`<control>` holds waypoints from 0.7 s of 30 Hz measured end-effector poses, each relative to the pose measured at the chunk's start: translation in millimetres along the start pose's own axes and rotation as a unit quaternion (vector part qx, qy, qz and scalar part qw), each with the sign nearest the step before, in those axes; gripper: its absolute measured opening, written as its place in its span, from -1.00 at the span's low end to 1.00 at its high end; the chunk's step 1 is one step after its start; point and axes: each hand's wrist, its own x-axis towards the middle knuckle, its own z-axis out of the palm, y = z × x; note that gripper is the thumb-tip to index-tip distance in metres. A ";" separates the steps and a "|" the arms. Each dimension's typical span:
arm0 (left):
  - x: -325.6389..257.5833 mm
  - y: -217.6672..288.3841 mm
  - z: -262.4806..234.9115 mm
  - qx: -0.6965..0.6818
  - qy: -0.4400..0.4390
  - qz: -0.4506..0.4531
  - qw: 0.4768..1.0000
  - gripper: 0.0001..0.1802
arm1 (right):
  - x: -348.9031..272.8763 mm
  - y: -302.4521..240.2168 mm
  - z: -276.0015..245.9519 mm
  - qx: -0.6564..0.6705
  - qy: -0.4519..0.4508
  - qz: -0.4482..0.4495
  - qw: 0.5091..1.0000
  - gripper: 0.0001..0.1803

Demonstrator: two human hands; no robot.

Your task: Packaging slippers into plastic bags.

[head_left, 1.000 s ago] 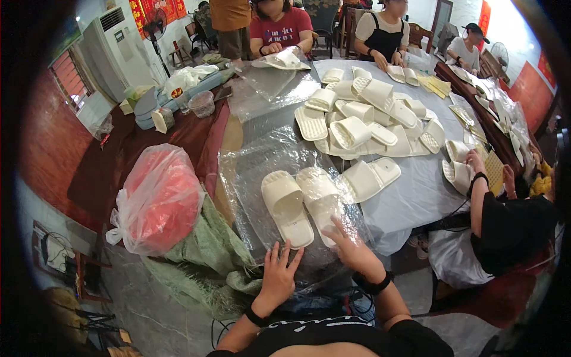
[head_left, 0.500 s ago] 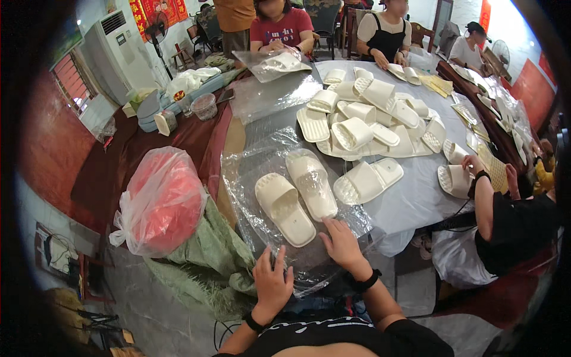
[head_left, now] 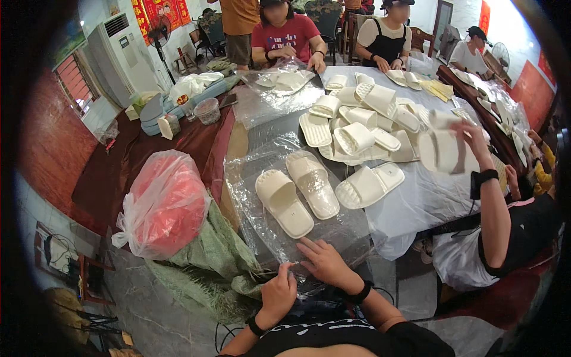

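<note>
In front of me a clear plastic bag (head_left: 256,235) lies spread at the table's near end. Two cream slippers lie side by side on that spot: the left slipper (head_left: 285,205) shows bare, while shiny film covers the right slipper (head_left: 314,187). My left hand (head_left: 278,296) is closed at the bag's near edge, thumb and finger pinching the film. Beside it my right hand (head_left: 326,263) rests with fingers stretched over the plastic, just below the left slipper's heel. Another cream slipper (head_left: 370,185) lies on its own to the right.
A heap of cream slippers (head_left: 360,137) covers the middle of the table. At left sits a red bundle in a plastic bag (head_left: 165,205) on green sacking (head_left: 208,268). A co-worker's hand (head_left: 473,140) holds a slipper pair (head_left: 446,149) at right. Other people work across the table.
My right hand has moved left and nearer to me. My left hand has closed on the bag's edge. The left slipper has shifted slightly away. At right, a co-worker has lifted slippers toward the heap.
</note>
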 end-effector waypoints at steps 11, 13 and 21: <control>12.0 3.7 -17.5 -0.238 0.127 -0.020 0.963 -0.86 | -12.9 -49.4 -57.6 0.092 0.078 -0.154 0.981 -0.23; 11.0 -8.3 -11.5 -0.291 0.131 -0.012 0.948 -0.87 | -11.7 -51.2 -54.5 0.020 0.064 -0.108 0.992 -0.10; -1.0 5.9 -35.2 -0.375 0.051 0.124 0.917 -0.89 | -1.4 -28.7 -30.8 -0.076 0.081 0.040 0.993 -0.09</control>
